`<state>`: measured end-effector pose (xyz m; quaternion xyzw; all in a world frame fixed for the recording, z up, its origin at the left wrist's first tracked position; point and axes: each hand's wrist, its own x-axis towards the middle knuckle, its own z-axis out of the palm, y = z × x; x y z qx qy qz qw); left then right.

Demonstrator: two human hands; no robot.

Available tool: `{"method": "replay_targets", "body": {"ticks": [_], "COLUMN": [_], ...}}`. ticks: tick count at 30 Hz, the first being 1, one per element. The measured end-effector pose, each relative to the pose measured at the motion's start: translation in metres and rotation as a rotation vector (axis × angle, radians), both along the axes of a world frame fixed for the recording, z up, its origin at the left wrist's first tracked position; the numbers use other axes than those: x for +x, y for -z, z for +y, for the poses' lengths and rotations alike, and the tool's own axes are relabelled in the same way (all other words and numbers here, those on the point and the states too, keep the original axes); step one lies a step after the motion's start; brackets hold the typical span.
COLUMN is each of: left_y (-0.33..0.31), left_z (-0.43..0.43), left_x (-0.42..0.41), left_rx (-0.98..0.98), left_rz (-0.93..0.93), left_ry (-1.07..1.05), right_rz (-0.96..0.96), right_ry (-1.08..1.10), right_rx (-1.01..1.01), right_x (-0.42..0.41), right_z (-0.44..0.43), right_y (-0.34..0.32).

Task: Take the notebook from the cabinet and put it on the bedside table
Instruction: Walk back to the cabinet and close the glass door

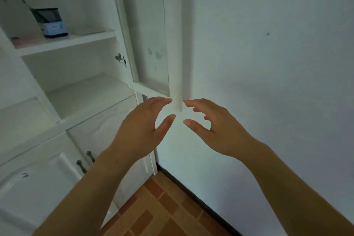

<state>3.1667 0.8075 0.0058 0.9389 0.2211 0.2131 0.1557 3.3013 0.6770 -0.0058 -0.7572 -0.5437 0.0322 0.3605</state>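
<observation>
A white cabinet [63, 120] fills the left of the head view, its upper glass door [149, 30] swung open. On its upper shelf lies a flat pale pink thing [28, 39], possibly the notebook, beside a dark pen holder [50, 22]. My left hand [141, 130] and my right hand [216, 128] are raised side by side below the open door's lower corner, fingers spread, holding nothing. Both are well right of and below that shelf. No bedside table is in view.
The shelf below [86, 97] shows nothing on it. Two closed lower doors with dark handles [90, 156] sit under the shelves. A white wall [268, 63] stands to the right, meeting a brown tiled floor [162, 209] along a dark skirting.
</observation>
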Motion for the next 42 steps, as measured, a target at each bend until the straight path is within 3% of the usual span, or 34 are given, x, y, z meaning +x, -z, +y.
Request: {"method": "replay_targets", "body": {"ticks": [8, 16, 22, 32, 42], "left_y": [-0.015, -0.059, -0.100, -0.168, -0.234], "left_z": [0.057, 0.116, 0.156, 0.199, 0.209], "left_x": [0.071, 0.115, 0.139, 0.155, 0.175], "left_rx": [0.042, 0.172, 0.260, 0.352, 0.359], "left_rz": [-0.043, -0.131, -0.216, -0.260, -0.429], "left_ry": [-0.006, 0.090, 0.108, 0.134, 0.064], "right_rz": [0.001, -0.034, -0.120, -0.079, -0.022], "right_ry": [-0.050, 0.041, 0.080, 0.102, -0.034], "right_rx": [0.048, 0.133, 0.265, 0.536, 0.690], "right_x": [0.079, 0.111, 0.130, 0.161, 0.189], "right_z": [0.061, 0.106, 0.137, 0.175, 0.197], "right_y": [-0.019, -0.057, -0.105, -0.154, -0.228]}}
